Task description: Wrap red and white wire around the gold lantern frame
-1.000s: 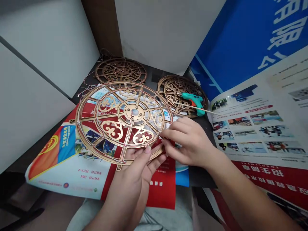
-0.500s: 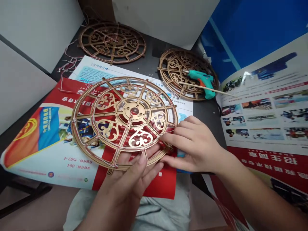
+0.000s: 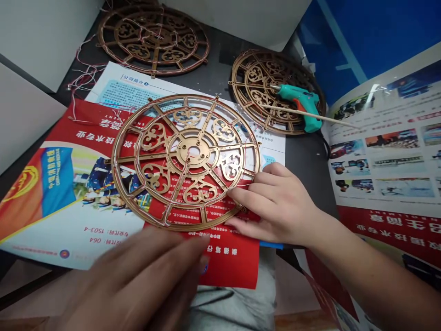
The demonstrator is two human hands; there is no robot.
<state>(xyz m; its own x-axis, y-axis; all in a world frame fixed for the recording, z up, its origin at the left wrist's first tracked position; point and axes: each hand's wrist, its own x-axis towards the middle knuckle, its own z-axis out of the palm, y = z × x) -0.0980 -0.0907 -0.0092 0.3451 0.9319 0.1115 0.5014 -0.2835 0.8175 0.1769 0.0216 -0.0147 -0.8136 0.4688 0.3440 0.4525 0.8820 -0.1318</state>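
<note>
one round gold frame [image 3: 195, 149], your right hand [image 3: 280, 202] pinching its edge. your left hand [image 3: 148, 276] blurred, half-curled, just beside, seemingly empty.

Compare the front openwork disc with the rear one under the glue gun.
Load: the front disc has the right hand's fingers at its right edge; the rear disc carries the glue gun and a thin stick.
Visibility: front disc's pattern shows nearly whole; rear disc's is partly covered.
Look: front disc reads brighter gold, rear disc darker bronze.
Shared: round outline, spokes, scrollwork.
</note>
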